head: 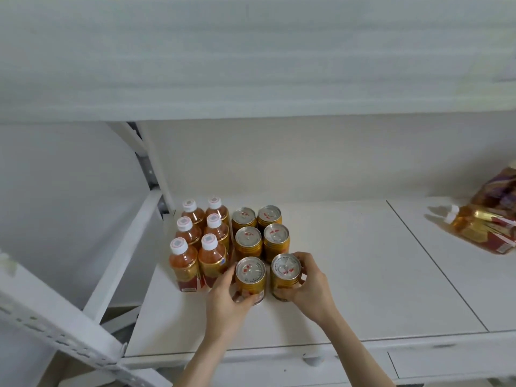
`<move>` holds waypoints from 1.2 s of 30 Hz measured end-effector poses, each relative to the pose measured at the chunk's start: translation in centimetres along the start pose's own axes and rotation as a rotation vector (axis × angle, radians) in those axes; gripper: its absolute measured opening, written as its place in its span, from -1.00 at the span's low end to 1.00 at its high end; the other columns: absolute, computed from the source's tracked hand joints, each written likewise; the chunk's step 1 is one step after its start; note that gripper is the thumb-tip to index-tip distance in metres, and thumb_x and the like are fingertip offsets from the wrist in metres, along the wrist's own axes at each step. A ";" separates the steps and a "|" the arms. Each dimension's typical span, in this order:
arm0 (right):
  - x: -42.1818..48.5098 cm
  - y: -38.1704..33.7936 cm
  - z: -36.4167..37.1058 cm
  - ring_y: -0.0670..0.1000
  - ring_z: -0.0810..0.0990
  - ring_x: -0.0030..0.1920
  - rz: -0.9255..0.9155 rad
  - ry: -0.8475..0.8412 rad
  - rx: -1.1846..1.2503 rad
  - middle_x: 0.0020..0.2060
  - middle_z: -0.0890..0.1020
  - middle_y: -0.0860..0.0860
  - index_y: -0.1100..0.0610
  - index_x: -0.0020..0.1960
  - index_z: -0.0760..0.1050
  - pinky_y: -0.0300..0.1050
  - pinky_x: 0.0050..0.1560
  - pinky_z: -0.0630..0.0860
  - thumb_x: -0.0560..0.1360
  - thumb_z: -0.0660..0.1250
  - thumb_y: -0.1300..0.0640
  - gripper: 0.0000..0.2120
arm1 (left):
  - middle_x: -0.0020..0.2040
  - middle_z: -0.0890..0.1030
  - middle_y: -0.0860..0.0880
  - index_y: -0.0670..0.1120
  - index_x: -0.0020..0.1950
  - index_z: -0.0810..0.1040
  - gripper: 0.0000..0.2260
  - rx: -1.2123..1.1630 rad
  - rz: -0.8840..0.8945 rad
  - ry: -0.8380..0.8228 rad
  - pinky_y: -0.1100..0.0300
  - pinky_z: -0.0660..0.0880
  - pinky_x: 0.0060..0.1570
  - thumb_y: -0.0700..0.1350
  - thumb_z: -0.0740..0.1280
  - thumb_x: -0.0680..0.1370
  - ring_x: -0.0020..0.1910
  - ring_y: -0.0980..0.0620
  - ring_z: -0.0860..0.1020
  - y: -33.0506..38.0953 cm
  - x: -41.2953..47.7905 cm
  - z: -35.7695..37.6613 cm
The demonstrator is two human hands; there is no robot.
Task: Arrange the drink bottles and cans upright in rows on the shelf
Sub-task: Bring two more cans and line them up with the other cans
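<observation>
— Why are the two front cans held?

— The left can point(250, 276) is wrapped by the left hand point(226, 298) and the right can point(286, 275) by the right hand point(310, 289), likely so the can rows are made straight.

— Where are the drinks kept?

— On the white shelf point(349, 275): six gold cans with silver tops, beside six brown bottles point(195, 236) with white caps. One bottle point(474, 224) is left lying far right.

Head view — close, looking down onto the shelf point(349, 275).
</observation>
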State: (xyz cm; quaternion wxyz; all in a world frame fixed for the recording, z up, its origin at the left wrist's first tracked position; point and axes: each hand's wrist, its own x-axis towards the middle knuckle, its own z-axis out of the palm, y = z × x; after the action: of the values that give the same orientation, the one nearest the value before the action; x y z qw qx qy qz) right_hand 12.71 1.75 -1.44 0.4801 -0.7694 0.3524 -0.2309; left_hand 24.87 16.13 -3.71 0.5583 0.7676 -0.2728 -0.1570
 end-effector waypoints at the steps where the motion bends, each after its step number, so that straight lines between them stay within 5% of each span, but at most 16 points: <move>1: 0.3 0.0 0.2 -0.26 0.57 -0.04 -0.002 -0.006 0.004 -0.06 0.62 -0.20 -0.08 0.11 0.39 -0.18 -0.09 0.59 0.08 0.61 0.07 -0.33 | 0.19 0.57 0.11 -0.01 0.30 0.48 -0.34 0.003 0.013 0.006 0.51 0.47 -0.06 -0.24 0.60 0.25 0.15 0.22 0.52 0.0 0.2 0.0; 5: 1.3 0.0 0.7 -0.27 0.56 -0.02 -0.018 -0.029 0.017 -0.04 0.63 -0.19 -0.09 0.11 0.38 -0.30 -0.11 0.55 0.09 0.62 0.09 -0.32 | 0.20 0.57 0.16 0.03 0.36 0.44 -0.31 -0.021 0.004 0.005 0.41 0.52 -0.01 -0.22 0.58 0.28 0.16 0.20 0.54 -0.3 1.0 0.3; 10: 1.8 0.4 0.6 -0.26 0.56 0.01 -0.022 -0.039 0.035 -0.01 0.63 -0.15 -0.11 0.09 0.39 -0.40 -0.14 0.52 0.12 0.63 0.19 -0.34 | 0.24 0.56 0.19 0.11 0.39 0.38 -0.25 -0.011 -0.023 0.007 0.07 0.56 0.14 0.06 0.54 0.22 0.19 0.19 0.54 -0.6 1.4 0.4; 15: 2.1 0.6 0.5 -0.27 0.56 0.01 -0.026 -0.060 0.037 0.02 0.62 -0.14 -0.12 0.09 0.39 -0.38 -0.15 0.53 0.12 0.63 0.21 -0.33 | 0.25 0.56 0.16 0.10 0.39 0.40 -0.29 0.026 0.005 0.007 0.11 0.56 0.14 -0.16 0.57 0.30 0.22 0.14 0.53 -0.8 1.6 0.4; 20: 2.1 0.8 0.5 -0.29 0.55 0.00 -0.054 -0.061 0.012 0.02 0.59 -0.18 -0.16 0.06 0.36 -0.43 -0.15 0.51 0.14 0.62 0.24 -0.33 | 0.25 0.55 0.13 0.16 0.37 0.39 -0.28 0.042 0.014 0.017 0.06 0.57 0.13 -0.16 0.58 0.29 0.23 0.10 0.53 -0.7 1.6 0.3; 23: 1.9 0.7 0.4 -0.29 0.54 0.04 -0.075 -0.070 -0.016 0.05 0.59 -0.19 -0.19 0.12 0.35 -0.39 -0.12 0.51 0.15 0.62 0.12 -0.33 | 0.28 0.53 0.16 0.25 0.35 0.36 -0.30 0.032 0.002 0.001 -0.02 0.55 0.16 0.00 0.55 0.27 0.24 0.11 0.52 -0.8 1.5 0.2; 27: 1.0 0.5 -0.3 -0.20 0.54 0.13 -0.128 -0.110 -0.144 0.14 0.58 -0.22 -0.11 0.30 0.30 -0.28 0.03 0.50 0.23 0.52 -0.15 -0.28 | 0.32 0.50 0.14 0.10 0.42 0.33 -0.28 0.110 0.060 -0.017 0.00 0.51 0.22 -0.02 0.56 0.32 0.27 0.14 0.49 -0.6 0.6 -0.2; 31: -0.6 0.2 -1.7 -0.02 0.44 0.32 -0.160 -0.120 -0.332 0.35 0.46 -0.07 -0.03 0.46 0.13 -0.03 0.23 0.47 0.33 0.35 -0.26 -0.19 | 0.40 0.41 0.08 0.00 0.47 0.26 -0.27 0.385 0.206 0.014 0.17 0.39 0.28 0.08 0.49 0.38 0.36 0.07 0.38 0.2 -1.0 -0.9; 36: -2.7 1.2 -4.0 0.04 0.35 0.40 -0.258 -0.023 -0.660 0.44 0.35 -0.02 0.03 0.52 0.08 -0.03 0.31 0.34 0.47 0.08 -0.31 -0.27 | 0.49 0.27 -0.11 -0.15 0.48 0.25 -0.30 0.722 0.252 -0.045 0.07 0.33 0.33 0.17 0.35 0.47 0.46 -0.10 0.26 1.2 -3.6 -0.7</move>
State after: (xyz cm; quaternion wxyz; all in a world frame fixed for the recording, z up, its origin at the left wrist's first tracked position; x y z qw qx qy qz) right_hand 7.75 1.15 -0.84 0.1762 -0.9238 0.3027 -0.1546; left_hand 22.05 18.58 -2.53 0.2609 0.8718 -0.4147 0.0023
